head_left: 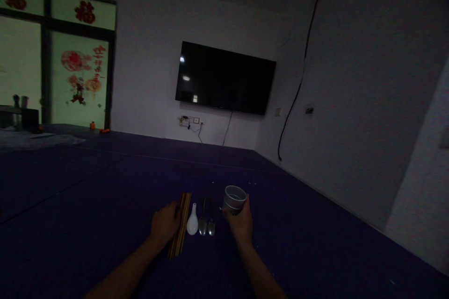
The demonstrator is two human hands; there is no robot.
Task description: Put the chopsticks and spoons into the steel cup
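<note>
My left hand (pixel 164 225) is closed at the left side of a bundle of wooden chopsticks (pixel 184 226), its curled fingers against them. The chopsticks lie lengthwise, side by side, on the dark blue surface. Just right of them rests a white soup spoon (pixel 192 225), handle pointing away from me. Two metal spoons, one (pixel 202 226) beside the white one and another (pixel 211 228) further right, lie parallel to it. My right hand (pixel 241 224) is wrapped round a light grey cup (pixel 235 196), its open rim facing up and slightly tilted. The cup's lower part is hidden by my fingers.
The blue surface (pixel 105 196) runs to the far wall, where a dark television (pixel 226 79) hangs. A black cable (pixel 298 86) runs down the right wall. Clear plastic sheeting (pixel 38 140) and small orange objects (pixel 104 131) lie far left, near a glass door (pixel 80 79).
</note>
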